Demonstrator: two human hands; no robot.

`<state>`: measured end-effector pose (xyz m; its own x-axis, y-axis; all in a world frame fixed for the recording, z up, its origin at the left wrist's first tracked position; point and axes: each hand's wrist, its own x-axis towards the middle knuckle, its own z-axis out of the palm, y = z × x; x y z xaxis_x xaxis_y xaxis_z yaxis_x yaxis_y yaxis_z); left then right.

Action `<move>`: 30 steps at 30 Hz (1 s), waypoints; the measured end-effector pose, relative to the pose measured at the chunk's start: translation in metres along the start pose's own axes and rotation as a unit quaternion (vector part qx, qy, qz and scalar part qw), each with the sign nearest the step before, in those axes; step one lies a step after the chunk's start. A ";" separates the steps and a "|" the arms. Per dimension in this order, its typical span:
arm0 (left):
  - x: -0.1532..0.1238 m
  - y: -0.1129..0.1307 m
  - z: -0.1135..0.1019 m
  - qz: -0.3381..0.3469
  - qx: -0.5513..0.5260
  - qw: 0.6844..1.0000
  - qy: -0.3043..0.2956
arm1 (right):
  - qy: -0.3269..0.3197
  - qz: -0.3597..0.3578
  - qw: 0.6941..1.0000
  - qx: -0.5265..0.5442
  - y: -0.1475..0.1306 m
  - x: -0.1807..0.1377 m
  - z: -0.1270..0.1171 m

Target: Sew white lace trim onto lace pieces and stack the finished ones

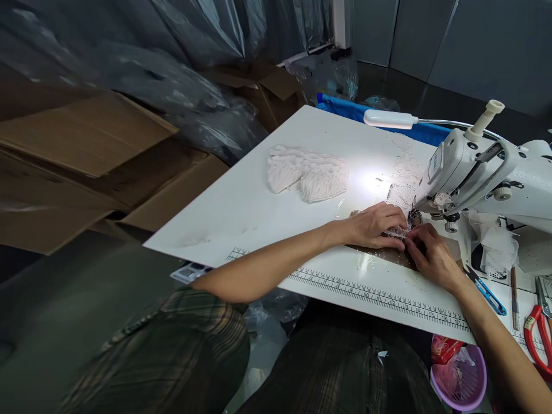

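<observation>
My left hand [376, 225] lies fingers-down on a small piece of white lace [395, 232], pressing it to the white table [241, 207] just in front of the needle of the sewing machine [483, 172]. Beside it, my right hand [431, 256] is curled, its fingertips pinching the same lace at the near edge. The lace strip runs on behind the needle [405, 172], lit by the machine's lamp [390, 119].
A heap of white lace pieces [307, 173] lies at mid-table. Blue snips [489, 293], a thin tool and red scissors [539, 333] rest at the right. A purple basket [463, 382] hangs below the ruler-marked edge. Cardboard boxes [86, 149] and plastic sheeting stand left.
</observation>
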<state>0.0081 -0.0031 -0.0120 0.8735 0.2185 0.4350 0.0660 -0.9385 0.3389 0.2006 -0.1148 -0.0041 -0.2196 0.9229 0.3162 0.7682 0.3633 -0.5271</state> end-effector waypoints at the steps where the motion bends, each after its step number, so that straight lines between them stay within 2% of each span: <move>1: 0.000 0.000 0.001 0.010 0.000 1.000 0.002 | 0.012 0.002 1.000 -0.001 0.000 0.000 0.002; 5: 0.000 -0.001 0.001 0.024 -0.036 0.998 0.045 | 0.047 0.023 0.998 -0.035 0.000 -0.005 0.002; 9: -0.001 -0.002 -0.003 -0.018 -0.099 0.991 0.091 | -0.006 -0.014 0.995 -0.101 -0.002 -0.012 0.001; 13: -0.002 -0.003 -0.004 -0.019 -0.104 0.993 0.053 | -0.042 -0.035 0.991 -0.122 -0.002 -0.016 0.003; 20: -0.008 -0.002 0.004 0.006 0.019 1.000 -0.016 | -0.054 -0.042 0.994 -0.085 -0.001 -0.019 0.001; 27: -0.007 0.001 0.006 0.051 0.083 0.995 -0.002 | -0.051 -0.061 0.994 -0.080 -0.001 -0.019 0.001; 30: -0.005 0.001 0.006 0.073 0.085 0.993 -0.020 | -0.059 -0.051 0.994 -0.081 -0.003 -0.019 0.000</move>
<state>0.0070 -0.0064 -0.0188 0.8977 0.0700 0.4350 0.0159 -0.9918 0.1268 0.2025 -0.1333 -0.0089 -0.3626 0.8946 0.2613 0.8232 0.4389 -0.3603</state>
